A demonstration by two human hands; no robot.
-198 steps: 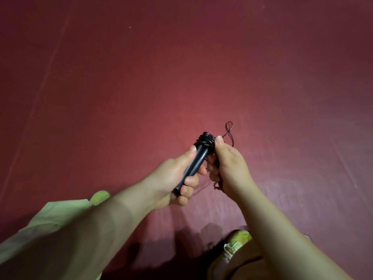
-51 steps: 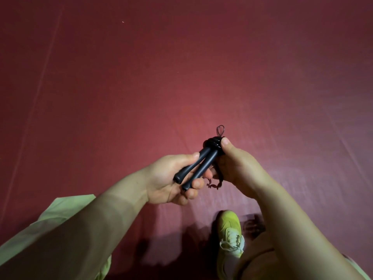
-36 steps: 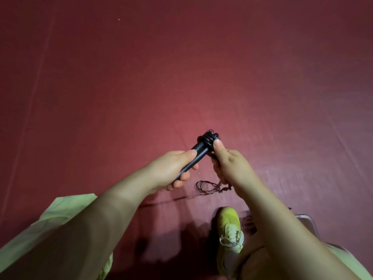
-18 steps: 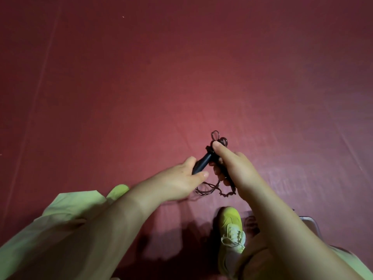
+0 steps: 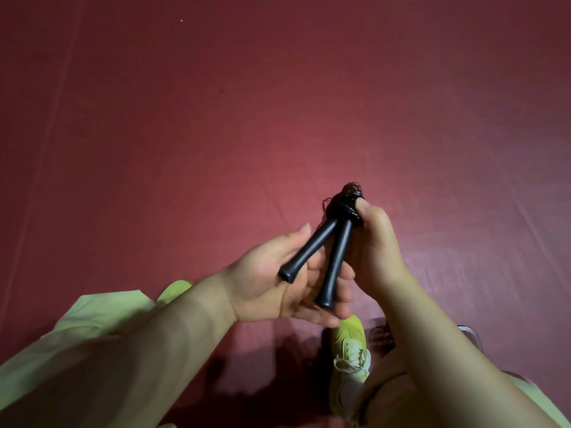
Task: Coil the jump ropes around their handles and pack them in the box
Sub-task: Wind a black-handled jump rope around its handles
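Rope was wound up at the top of the handles, just needed locking off before boxing

Head cam, the only view: the right hand [image 5: 375, 245] was pinching the coiled rope [image 5: 346, 203] bunched at the top of the two black handles [image 5: 321, 251], thumb pressed right on the wraps, all of it held up in the air over the red floor [image 5: 216, 118]. The left hand [image 5: 278, 282] was flat and open underneath, with the splayed handle ends just resting across its palm and fingers. I reckoned the trick was to keep that thumb down so the wraps couldn't spring loose, squeeze the handles back parallel, then tuck the tail under a wrap. Box wasn't clearly in shot; a clear edge [image 5: 469, 332] by the yellow shoe [image 5: 349, 344] might've been it, couldn't tell.
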